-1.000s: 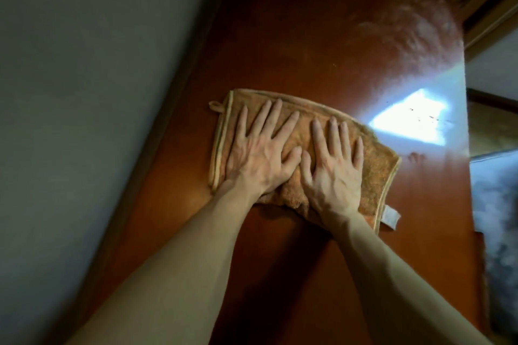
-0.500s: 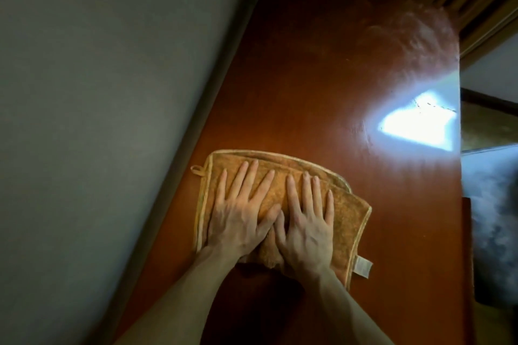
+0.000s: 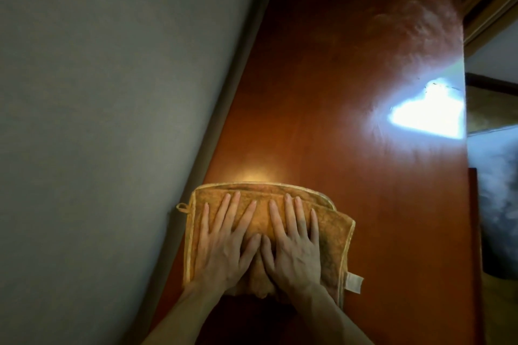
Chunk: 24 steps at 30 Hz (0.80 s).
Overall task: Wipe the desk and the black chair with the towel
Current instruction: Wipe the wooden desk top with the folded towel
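Ahead: you have bare desk [image 3: 336,78] to pass over, up to its far end.
Left: the wall [image 3: 112,92] blocks you just beside the towel [image 3: 333,235].
Right: bare desk reaches its edge.

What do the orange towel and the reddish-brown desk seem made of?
Orange towel: looks like terry cloth, with a nubby pile, stitched hem and sewn-in tag. Reddish-brown desk: probably varnished wood or veneer; its glossy top reflects light brightly.

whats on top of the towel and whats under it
The left hand and right hand press flat on the towel, fingers spread. Under it lies the wooden desk; the patch beneath the towel is covered and cannot be seen.
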{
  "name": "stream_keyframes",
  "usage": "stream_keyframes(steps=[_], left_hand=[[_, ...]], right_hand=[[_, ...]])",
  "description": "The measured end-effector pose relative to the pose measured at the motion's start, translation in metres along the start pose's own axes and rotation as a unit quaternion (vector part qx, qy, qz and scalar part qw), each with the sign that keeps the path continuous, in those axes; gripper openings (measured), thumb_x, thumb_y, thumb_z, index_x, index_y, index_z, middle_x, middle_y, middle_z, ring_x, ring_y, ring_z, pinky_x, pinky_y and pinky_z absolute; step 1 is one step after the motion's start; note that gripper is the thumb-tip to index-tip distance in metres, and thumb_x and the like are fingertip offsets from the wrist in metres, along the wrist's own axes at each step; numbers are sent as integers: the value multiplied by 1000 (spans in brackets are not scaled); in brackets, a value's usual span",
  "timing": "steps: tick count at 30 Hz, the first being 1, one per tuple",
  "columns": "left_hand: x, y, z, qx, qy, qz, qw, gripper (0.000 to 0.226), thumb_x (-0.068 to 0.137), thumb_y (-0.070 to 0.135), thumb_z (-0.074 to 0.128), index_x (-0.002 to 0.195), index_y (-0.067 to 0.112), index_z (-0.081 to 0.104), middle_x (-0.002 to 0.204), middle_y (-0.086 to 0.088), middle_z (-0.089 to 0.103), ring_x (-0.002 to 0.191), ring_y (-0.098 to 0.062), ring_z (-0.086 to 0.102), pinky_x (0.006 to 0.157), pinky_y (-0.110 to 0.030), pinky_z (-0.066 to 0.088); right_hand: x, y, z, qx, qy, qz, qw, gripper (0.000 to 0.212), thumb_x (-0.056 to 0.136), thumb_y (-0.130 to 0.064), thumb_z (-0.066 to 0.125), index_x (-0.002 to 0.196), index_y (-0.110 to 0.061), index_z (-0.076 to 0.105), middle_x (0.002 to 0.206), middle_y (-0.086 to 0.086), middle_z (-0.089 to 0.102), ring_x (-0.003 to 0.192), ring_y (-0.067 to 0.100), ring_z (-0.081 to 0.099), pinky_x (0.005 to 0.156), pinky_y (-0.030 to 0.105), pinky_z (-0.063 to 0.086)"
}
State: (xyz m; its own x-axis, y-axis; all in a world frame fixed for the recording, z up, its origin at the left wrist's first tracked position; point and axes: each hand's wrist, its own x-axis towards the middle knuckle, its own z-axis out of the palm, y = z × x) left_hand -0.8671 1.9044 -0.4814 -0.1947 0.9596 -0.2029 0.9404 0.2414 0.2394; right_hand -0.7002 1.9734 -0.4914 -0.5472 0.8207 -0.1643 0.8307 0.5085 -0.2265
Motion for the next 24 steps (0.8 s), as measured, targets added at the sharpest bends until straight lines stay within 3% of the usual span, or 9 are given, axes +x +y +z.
stream_keyframes(steps=[8, 16, 24], left_hand=[[27, -8, -3, 13, 6, 17, 1000, 67, 101, 62, 31, 164, 39, 23, 174, 0, 12, 161, -20, 7, 127, -59, 2], [80, -25, -13, 16, 25, 45, 999, 65, 102, 60, 26, 163, 38, 25, 174, -2, 15, 160, -22, 12, 125, -64, 8], [144, -37, -29, 20, 41, 53, 998, 68, 100, 61, 28, 163, 38, 24, 174, -2, 14, 161, -22, 10, 125, -62, 5]], right_hand=[[17, 3, -6, 7, -7, 10, 1000, 76, 98, -55, 41, 165, -31, 14, 173, 5, 5, 160, 24, -1, 127, 56, 8], [64, 4, -15, 4, 11, 17, 1000, 75, 100, -56, 37, 165, -29, 13, 173, 6, 5, 160, 24, -3, 127, 55, 7], [124, 9, -26, 3, 51, 21, 998, 73, 100, -54, 38, 165, -27, 18, 172, 8, 11, 160, 25, 1, 127, 55, 7]])
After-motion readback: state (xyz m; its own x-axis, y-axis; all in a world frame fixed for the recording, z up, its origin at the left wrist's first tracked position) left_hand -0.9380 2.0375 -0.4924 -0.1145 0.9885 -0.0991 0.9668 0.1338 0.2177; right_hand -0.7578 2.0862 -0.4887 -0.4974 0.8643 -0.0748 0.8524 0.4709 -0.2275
